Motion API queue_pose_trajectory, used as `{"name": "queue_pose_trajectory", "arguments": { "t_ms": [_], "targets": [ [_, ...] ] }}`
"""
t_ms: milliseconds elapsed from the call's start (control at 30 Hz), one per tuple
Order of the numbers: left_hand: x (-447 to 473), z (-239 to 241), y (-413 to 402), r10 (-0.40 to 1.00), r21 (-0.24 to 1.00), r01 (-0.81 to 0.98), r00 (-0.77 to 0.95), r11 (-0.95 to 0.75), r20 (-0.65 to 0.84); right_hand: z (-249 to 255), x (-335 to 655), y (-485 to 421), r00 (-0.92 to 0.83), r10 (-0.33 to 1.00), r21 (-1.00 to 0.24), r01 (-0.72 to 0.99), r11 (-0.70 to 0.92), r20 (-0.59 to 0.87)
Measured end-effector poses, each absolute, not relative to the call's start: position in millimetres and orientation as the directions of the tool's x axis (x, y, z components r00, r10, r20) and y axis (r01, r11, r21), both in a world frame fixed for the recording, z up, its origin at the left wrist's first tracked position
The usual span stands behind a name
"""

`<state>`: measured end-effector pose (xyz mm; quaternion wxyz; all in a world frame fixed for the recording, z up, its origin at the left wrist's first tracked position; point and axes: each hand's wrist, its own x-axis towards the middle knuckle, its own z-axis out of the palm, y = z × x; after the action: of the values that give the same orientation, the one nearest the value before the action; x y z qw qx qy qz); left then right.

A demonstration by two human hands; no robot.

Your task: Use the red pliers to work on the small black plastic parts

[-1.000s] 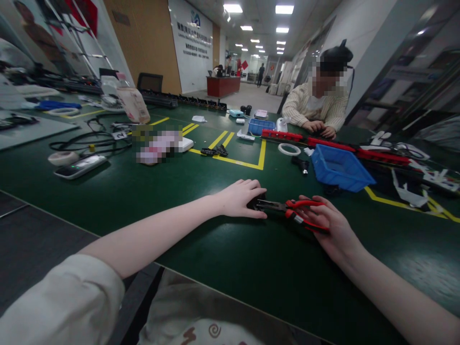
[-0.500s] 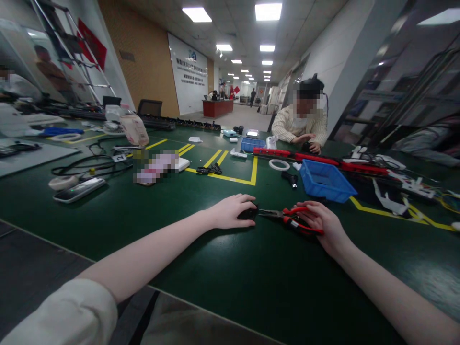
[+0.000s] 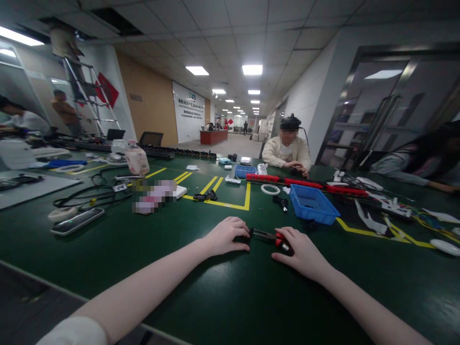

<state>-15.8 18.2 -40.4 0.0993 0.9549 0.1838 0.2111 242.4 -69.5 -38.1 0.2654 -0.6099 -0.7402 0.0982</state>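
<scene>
My left hand rests on the table with its fingers and thumb curved round a small black part. Most of that part is hidden by the fingers, so its kind cannot be made out. Just to the right, a pair of red-and-black long-nose pliers points its jaws left, their tips close to the black part. Over the handles lies my right hand, gripping them from above with the thumb on the near side. The handle ends are hidden under the palm.
Beyond my right hand stands a blue bin, with a black connector piece and a white ring left of it. Black clips lie near yellow tape. A phone-like device is at left. A co-worker sits opposite.
My right hand has moved left and wrapped over the pliers' handles, which looked spread before and are now mostly covered. The camera view has tilted up.
</scene>
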Motion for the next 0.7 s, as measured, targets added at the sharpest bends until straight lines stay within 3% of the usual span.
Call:
{"name": "queue_pose_trajectory", "arguments": {
  "t_ms": [167, 367, 700],
  "targets": [
    [-15.0, -44.4, 22.1, 0.384, 0.335, 0.265, 0.849, -0.904, 0.364, -40.6, 241.2, -67.1, -0.114, 0.943, -0.357, 0.906, 0.228, 0.312],
    [-16.8, -47.3, 22.4, 0.410, 0.403, 0.260, 0.843, -0.877, 0.347, -42.0, 242.0, -65.1, -0.097, 0.927, -0.327, 0.918, 0.224, 0.363],
    [-17.9, -37.3, 13.9, 0.402, 0.392, 0.268, 0.860, -0.880, 0.313, -43.3, 244.5, -61.6, -0.210, 0.869, -0.256, 0.901, 0.350, 0.448]
  ]
}}
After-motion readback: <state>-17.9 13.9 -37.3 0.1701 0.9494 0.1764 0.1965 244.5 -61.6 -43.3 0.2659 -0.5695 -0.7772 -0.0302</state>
